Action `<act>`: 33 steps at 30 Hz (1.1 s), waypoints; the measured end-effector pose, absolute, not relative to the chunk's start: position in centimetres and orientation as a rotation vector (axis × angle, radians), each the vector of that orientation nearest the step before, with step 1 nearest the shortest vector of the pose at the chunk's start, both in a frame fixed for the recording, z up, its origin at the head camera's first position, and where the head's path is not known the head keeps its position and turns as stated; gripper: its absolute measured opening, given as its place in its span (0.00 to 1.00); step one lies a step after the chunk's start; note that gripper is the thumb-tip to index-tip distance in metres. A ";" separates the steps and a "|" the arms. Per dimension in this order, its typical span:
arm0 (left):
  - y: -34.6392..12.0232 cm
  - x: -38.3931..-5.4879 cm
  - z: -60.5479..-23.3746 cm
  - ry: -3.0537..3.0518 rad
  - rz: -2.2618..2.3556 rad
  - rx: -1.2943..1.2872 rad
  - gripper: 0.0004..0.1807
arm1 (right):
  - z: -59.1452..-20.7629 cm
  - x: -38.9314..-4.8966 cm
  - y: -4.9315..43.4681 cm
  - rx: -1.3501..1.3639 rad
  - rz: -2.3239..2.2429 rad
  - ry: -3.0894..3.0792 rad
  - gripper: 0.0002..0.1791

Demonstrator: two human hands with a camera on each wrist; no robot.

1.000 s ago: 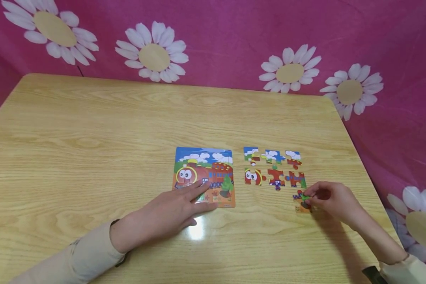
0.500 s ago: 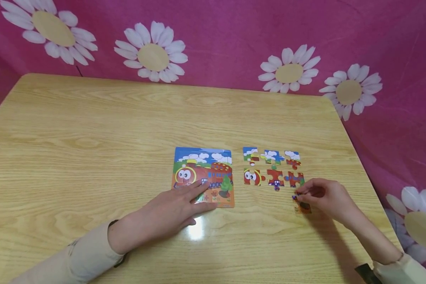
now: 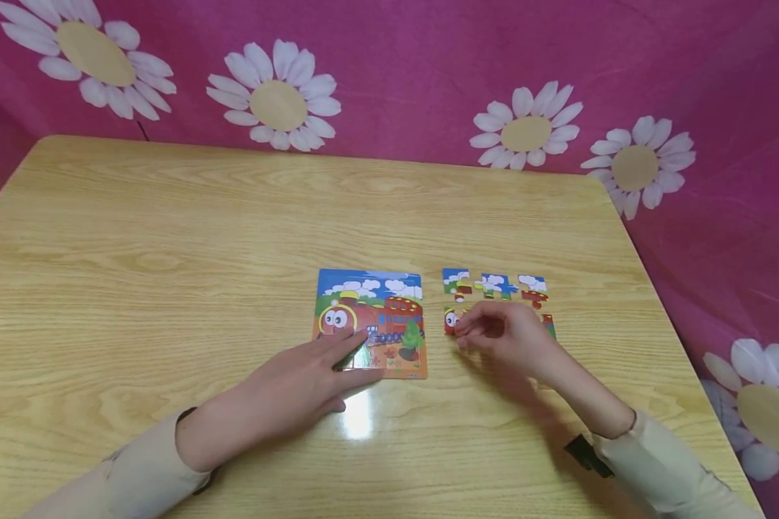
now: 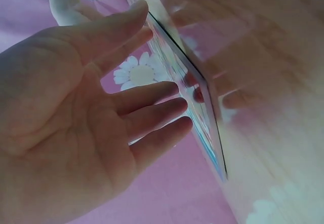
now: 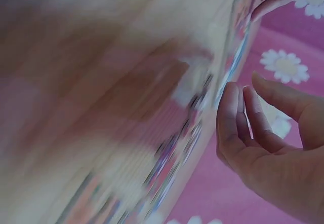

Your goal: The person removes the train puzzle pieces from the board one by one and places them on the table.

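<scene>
A square train-picture puzzle board [image 3: 363, 281] lies on the table, with my left hand [image 3: 298, 386] at its lower left. The fingers of that hand are stretched out and spread, with the tips over the lower part of the picture. To the board's right, my right hand [image 3: 509, 335] hovers over the loose puzzle pieces, thumb and forefinger at a train-face piece [image 3: 451, 321]. In the right wrist view those bent fingers [image 5: 230, 107] and the thumb stand apart with nothing seen between them. The hand hides most of the middle row and part of the piece below it.
Three loose sky pieces, among them a cloud piece [image 3: 495, 282], form a row behind my right hand. A wood-grain table [image 3: 201, 238] carries everything. Beyond its far and right edges hangs a pink cloth [image 3: 402, 86] with white daisies.
My right hand has left the lower right piece and moved left and away from me to the train-face piece. My left hand has shifted slightly left on the board.
</scene>
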State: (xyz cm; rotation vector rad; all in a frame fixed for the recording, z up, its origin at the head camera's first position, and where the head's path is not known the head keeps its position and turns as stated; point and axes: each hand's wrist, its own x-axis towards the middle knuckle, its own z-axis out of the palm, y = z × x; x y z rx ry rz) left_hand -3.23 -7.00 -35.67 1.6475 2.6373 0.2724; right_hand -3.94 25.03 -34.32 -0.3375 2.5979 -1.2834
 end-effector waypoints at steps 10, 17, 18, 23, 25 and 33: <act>-9.0 -2.7 -36.0 2.664 0.367 1.532 0.30 | -35.1 -6.1 19.7 -0.389 -1.287 2.455 0.07; -9.3 -2.7 -36.0 2.659 0.376 1.545 0.30 | -35.4 -6.6 17.7 -0.364 -1.280 2.410 0.07; -9.3 -2.7 -36.0 2.660 0.372 1.546 0.30 | -35.3 -6.7 17.6 -0.360 -1.275 2.408 0.07; -9.2 -2.7 -36.0 2.659 0.375 1.531 0.30 | -35.2 -6.8 17.2 -0.317 -1.251 2.391 0.07; -9.2 -2.7 -36.0 2.659 0.376 1.526 0.29 | -35.1 -6.8 17.1 -0.306 -1.238 2.389 0.07; -9.2 -2.6 -36.1 2.657 0.378 1.507 0.28 | -35.0 -6.7 17.1 -0.277 -1.252 2.383 0.07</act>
